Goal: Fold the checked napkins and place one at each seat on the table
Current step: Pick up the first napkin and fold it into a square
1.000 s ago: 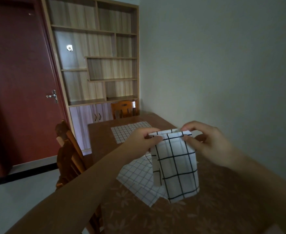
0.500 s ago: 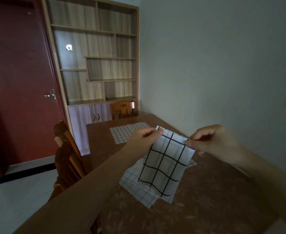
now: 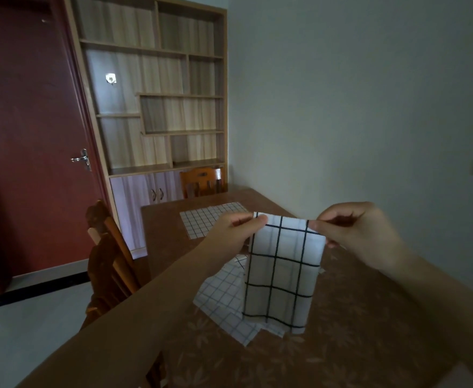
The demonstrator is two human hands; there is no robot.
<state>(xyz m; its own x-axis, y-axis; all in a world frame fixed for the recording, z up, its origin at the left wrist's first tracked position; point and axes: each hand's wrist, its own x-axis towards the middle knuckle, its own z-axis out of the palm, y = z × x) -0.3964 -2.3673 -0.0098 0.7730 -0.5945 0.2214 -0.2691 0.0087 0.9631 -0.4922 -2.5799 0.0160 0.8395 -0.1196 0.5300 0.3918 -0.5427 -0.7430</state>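
A white napkin with wide black checks [image 3: 281, 273] hangs in the air over the brown table [image 3: 355, 326]. My left hand [image 3: 231, 233] pinches its top left corner and my right hand [image 3: 354, 231] pinches its top right corner. Under it a fine-checked white napkin [image 3: 224, 301] lies loosely on the table. Another fine-checked napkin [image 3: 204, 221] lies flat at the far end of the table.
A wooden chair [image 3: 109, 264] stands at the table's left side and another chair [image 3: 201, 180] at the far end. Behind are a wooden shelf unit [image 3: 157, 88] and a red door [image 3: 28, 130]. A pale wall runs along the right.
The napkin was held folded and bunched, then swung out to the left; now it hangs straight down, stretched between both hands.
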